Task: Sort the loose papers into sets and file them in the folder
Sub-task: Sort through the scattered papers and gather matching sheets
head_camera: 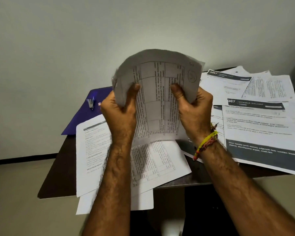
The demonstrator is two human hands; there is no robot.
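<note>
Both hands, left hand [119,109] & right hand [194,108], grip a table-printed sheet [158,92] upright above the desk [58,167]. Purple folder [85,113] lies behind-left of the sheet, loose papers [255,120] to its right. Risk: the bowed sheet creases, or overhanging pages slide off.

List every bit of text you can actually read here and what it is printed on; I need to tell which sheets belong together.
"3667": dark header of the far right sheet.
"087": header of the near right sheet, first digit cut off.
"Door handle (with stains)... disinfectant wipes, trash bin": its grey band.
"TASK DESCRIPTION", "REQUIRED PROPS": left sheet.
Table sheets held by left hand and right hand: too blurred.
</note>
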